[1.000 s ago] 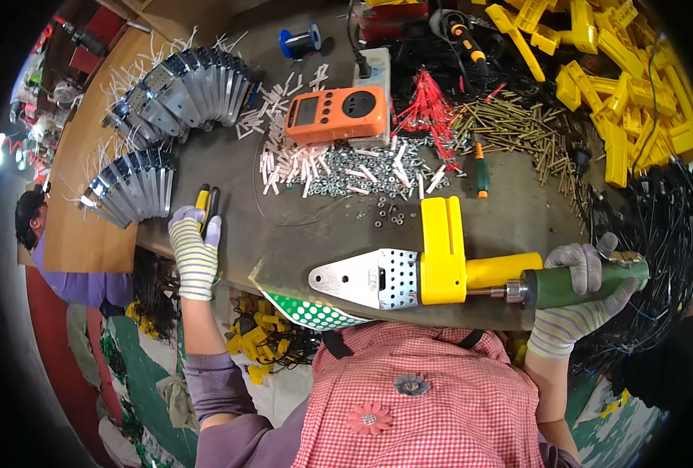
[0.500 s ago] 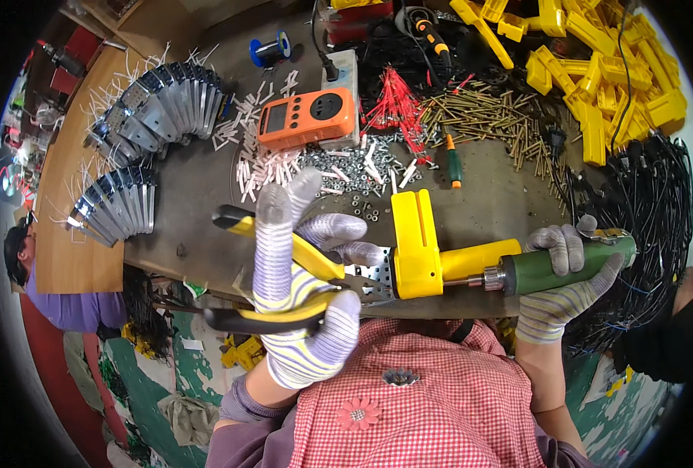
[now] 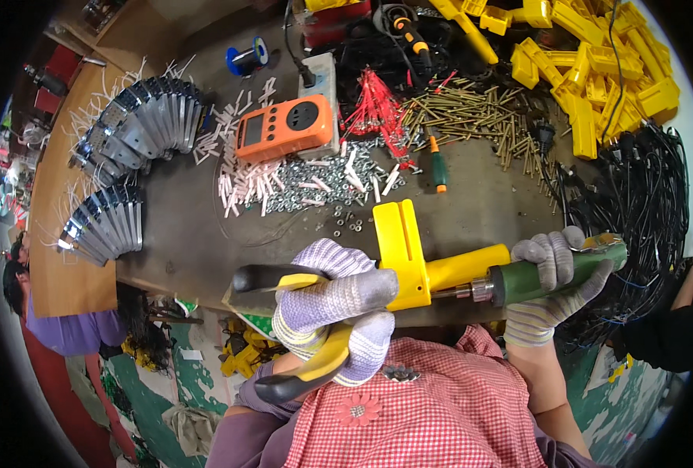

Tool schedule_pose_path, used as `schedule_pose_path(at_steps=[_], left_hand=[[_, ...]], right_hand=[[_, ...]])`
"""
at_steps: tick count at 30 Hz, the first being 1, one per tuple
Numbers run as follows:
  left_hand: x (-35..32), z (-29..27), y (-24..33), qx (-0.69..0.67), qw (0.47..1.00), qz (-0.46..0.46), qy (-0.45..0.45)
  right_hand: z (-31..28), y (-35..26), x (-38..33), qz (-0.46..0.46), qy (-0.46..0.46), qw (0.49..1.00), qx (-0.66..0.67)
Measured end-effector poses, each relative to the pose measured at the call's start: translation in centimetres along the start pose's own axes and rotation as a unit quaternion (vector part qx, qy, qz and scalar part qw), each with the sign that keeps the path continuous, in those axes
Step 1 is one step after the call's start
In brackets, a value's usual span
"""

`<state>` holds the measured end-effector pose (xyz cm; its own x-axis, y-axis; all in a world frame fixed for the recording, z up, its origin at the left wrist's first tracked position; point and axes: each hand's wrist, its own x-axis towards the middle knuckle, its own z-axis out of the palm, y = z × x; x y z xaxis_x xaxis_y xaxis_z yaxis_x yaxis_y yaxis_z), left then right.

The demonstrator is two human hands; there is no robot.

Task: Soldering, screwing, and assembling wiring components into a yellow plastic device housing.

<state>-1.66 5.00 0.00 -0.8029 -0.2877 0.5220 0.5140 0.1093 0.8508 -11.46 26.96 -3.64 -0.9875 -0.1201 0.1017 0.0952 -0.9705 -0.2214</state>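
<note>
My left hand (image 3: 334,300), in a striped glove, is closed around pliers (image 3: 303,378) with black and yellow handles; their jaws are hidden by the fingers. Its fingertips also press on the near left side of a yellow plastic housing (image 3: 401,246), held over the front table edge. In my gloved right hand (image 3: 553,269) is a green power screwdriver (image 3: 529,279), lying almost level. The screwdriver's metal bit points left and meets the housing's lower right side, just below its round yellow arm. Whether a screw sits at the tip, I cannot tell.
An orange meter (image 3: 284,129) lies behind loose nuts and white sleeves. Brass-coloured screws (image 3: 479,117), a small green screwdriver (image 3: 438,168) and red wire parts are farther back. Yellow housings (image 3: 604,70) and black cables (image 3: 635,187) fill the right; metal brackets (image 3: 151,117) stand left.
My left fingers have folded down from a raised, spread pose onto the yellow housing, covering the perforated metal plate at its left. The pliers turned with the hand. The right hand keeps its grip.
</note>
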Motion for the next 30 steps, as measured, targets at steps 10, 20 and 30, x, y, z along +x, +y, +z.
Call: schedule_pose_path(at_steps=[10, 20, 30], left_hand=[[0.0, 0.1, -1.7, -0.027, 0.997, 0.075, 0.019], [0.5, 0.7, -2.7, -0.049, 0.991, 0.034, 0.121], [0.8, -11.6, 0.2, 0.35, 0.91, -0.061, 0.213]], right_hand=[[1.5, -1.0, 1.0, 0.03, -0.036, 0.996, -0.072], [4.6, 0.9, 13.5, -0.014, 0.014, 0.365, -0.931], [5.6, -3.1, 10.3, -0.17, -0.023, 0.264, -0.949]])
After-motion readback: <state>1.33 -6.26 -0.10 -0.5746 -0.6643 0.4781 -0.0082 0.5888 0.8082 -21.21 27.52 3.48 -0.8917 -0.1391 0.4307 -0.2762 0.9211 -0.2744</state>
